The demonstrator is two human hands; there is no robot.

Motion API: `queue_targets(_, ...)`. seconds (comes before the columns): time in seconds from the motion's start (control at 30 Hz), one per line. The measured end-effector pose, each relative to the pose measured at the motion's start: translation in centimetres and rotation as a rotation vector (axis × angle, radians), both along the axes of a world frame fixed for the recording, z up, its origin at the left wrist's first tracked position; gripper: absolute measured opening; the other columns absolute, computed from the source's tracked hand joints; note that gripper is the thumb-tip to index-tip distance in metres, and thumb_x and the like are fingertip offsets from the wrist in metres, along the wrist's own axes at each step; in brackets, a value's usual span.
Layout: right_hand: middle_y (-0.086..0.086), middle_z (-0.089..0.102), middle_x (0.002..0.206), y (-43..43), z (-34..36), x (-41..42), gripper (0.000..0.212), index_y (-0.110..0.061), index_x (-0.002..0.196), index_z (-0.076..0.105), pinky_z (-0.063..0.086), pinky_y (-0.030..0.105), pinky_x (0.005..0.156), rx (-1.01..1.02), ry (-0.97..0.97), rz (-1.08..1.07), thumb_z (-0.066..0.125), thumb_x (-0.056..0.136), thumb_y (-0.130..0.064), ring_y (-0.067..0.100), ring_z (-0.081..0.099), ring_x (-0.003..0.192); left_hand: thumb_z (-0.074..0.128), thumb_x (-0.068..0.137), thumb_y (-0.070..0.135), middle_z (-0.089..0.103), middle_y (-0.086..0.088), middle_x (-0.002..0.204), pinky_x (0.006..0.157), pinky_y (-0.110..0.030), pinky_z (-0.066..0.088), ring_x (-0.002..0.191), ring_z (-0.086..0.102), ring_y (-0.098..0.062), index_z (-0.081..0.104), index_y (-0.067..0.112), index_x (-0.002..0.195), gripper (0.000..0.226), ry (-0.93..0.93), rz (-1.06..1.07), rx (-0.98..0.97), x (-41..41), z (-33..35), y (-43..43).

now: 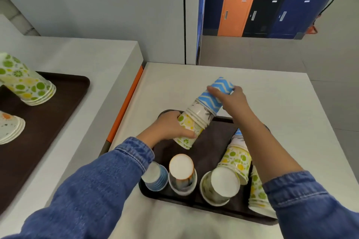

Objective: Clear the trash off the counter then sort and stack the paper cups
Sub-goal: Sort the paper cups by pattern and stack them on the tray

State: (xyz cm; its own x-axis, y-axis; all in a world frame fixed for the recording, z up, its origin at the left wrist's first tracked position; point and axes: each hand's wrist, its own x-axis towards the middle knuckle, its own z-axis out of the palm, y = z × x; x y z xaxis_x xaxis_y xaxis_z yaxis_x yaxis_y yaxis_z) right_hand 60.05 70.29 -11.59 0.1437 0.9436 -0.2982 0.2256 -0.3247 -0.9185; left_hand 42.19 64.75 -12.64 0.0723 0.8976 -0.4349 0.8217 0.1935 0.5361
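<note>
Here, seen from the head camera, the left hand (171, 127) is wrapped tight around the bottom end of a tilted stack of paper cups (196, 120), right on the white cup with green and yellow fruit circles (187, 130). Just above that grip sit white cups with thin grey drawings (202, 113). At the top end, the right hand (231, 99) pinches the blue cup with white zigzag stripes (215, 93), fingers curled over it. Below both hands lies a dark brown plastic tray (207, 141) on the pale grey counter (272, 103). Nearer the person than the grips, upside-down cup stacks stand on the tray: a blue one (155, 178), an orange-rimmed white one (181, 172), a greenish one (221, 186) and a fruit-print one (238, 159). Far left of the grips, another dark tray (48, 114) holds more fruit-print cups (27, 83).
</note>
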Motion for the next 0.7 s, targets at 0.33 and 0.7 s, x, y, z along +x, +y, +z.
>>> queue_targets(0.33, 0.007, 0.071, 0.105, -4.7, 9.5, -3.5, 0.054, -0.007, 0.112, 0.058, 0.060, 0.035, 0.077, 0.294, 0.375, 0.143, 0.086, 0.067, -0.019, 0.018, 0.071, 0.090, 0.084, 0.063, 0.033, 0.060, 0.010, 0.106, 0.083, -0.031, 0.051, 0.097, 0.060, -0.010, 0.049, 0.022, 0.122, 0.070, -0.227, 0.310, 0.368, 0.0, 5.7, -7.6)
queue_targets(0.7, 0.005, 0.071, 0.101, -12.1, 15.1, -5.9, 0.037, -0.016, 0.099, 0.057, 0.060, 0.031, 0.076, 0.383, 0.434, 0.483, 0.082, 0.071, -0.015, 0.017, 0.072, 0.089, 0.080, 0.069, 0.014, 0.056, 0.021, 0.080, 0.050, -0.003, 0.043, 0.065, 0.055, 0.020, 0.047, 0.038, 0.080, 0.042, -0.284, 0.480, 0.438, -0.4, 8.5, -17.4)
